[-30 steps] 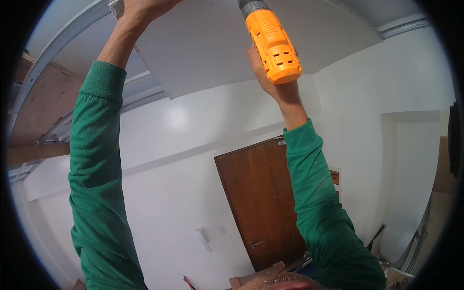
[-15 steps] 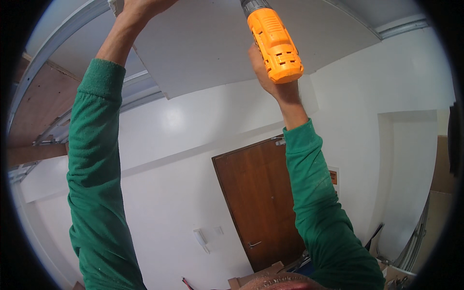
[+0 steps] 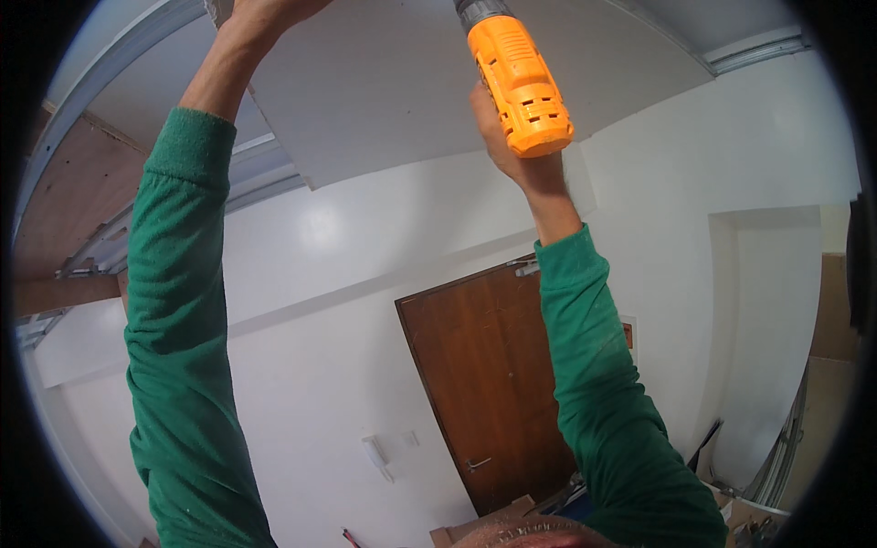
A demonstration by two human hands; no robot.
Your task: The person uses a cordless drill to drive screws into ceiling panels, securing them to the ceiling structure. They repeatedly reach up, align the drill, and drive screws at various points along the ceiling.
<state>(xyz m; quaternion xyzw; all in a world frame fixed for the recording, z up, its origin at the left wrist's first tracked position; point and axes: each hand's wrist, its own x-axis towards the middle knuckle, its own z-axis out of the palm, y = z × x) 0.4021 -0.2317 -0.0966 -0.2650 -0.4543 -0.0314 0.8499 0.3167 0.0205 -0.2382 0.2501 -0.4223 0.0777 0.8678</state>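
Both of my arms, in green sleeves, reach up overhead. My right hand point(image 3: 502, 146) is closed on the grip of an orange and black power drill point(image 3: 521, 82), whose nose points up at the pale grey ceiling board point(image 3: 393, 91) and runs out of the top of the frame. My left hand point(image 3: 265, 23) is raised at the top edge, beside the board's rough left edge; its fingers are cut off, so what they hold or press is hidden.
A metal ceiling channel point(image 3: 111, 71) and plywood panel point(image 3: 73, 201) are at upper left. Below are a white wall point(image 3: 301, 393) with an intercom handset point(image 3: 377, 457) and a brown wooden door point(image 3: 461, 365). At right are a recess point(image 3: 763, 301) and leaning metal strips point(image 3: 790, 438); cardboard point(image 3: 475, 525) lies at the bottom.
The view has drifted slightly, so the door and wall appear a little further left. My hands and the drill stay almost in place.
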